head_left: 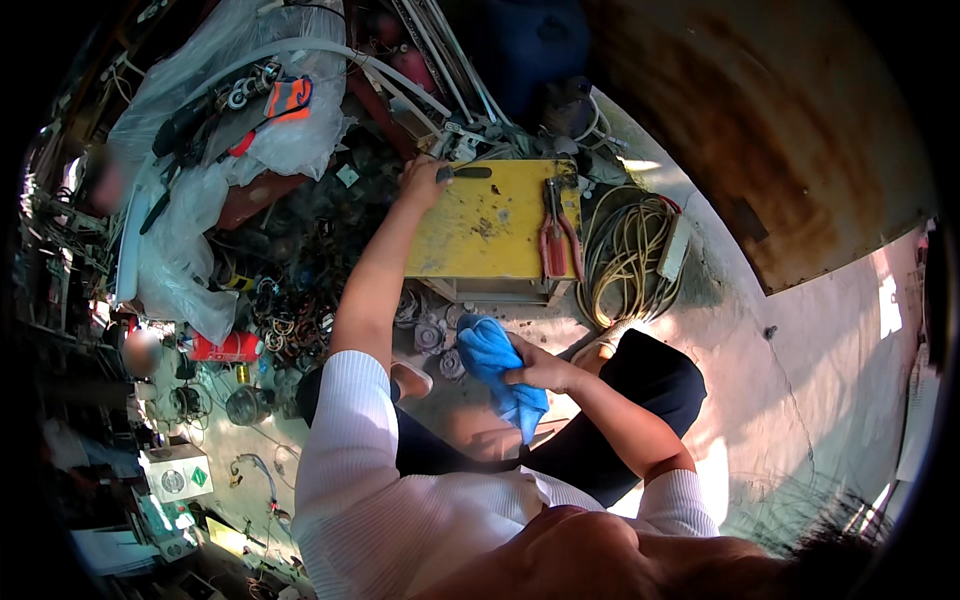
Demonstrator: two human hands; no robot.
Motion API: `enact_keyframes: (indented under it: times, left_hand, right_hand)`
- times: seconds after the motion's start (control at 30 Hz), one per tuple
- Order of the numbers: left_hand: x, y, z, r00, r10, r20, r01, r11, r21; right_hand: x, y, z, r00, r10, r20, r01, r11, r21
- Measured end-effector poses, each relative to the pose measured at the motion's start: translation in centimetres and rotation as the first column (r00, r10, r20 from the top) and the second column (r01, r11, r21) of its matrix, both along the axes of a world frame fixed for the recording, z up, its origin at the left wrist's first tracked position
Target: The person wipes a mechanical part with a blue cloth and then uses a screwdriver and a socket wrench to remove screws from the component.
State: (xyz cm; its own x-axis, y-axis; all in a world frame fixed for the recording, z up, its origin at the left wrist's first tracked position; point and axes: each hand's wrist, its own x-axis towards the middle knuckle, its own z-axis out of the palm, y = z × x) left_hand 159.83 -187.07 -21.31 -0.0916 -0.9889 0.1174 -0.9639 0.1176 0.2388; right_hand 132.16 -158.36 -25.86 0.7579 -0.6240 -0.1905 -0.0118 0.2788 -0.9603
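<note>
My left hand [426, 178] is reached out to the back left corner of a yellow stool top [450, 240], its fingers curled by a slim dark thing [468, 172] that I cannot make out clearly. My right hand [532, 368] grips a bunched blue cloth [482, 352] between my knees, below the stool. Red-handled pliers [569, 245] lie on the right part of the stool top, with a red screwdriver-like handle [553, 255] between their grips.
Coiled cables with a power strip [672, 246] lie right of the stool. Crumpled plastic sheeting [200, 220], a red cylinder [225, 347] and tangled parts crowd the left. A rusty metal panel [780, 120] fills the upper right. A white box [175, 470] sits lower left.
</note>
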Motion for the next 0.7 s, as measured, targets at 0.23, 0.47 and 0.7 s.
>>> enact_keyframes:
  times: [0.23,0.47,0.7]
  left_hand:
    - [0.2,2.2,0.9,0.996,-0.07,0.051,0.079,0.978,-0.192]
    - [5.1,11.7,6.9,0.765,0.035,-0.643,-0.015,0.999,0.037]
    - [9.9,20.7,2.7,-0.017,0.492,-0.87,0.034,0.87,0.491]
  right_hand:
    - [0.3,0.3,-0.7,0.988,0.123,-0.092,-0.126,0.991,-0.032]
    - [-1.2,-1.2,4.7,1.0,0.01,0.022,-0.01,1.0,-0.011]
    - [0.7,-8.9,17.9,0.842,-0.529,0.103,0.533,0.792,-0.298]
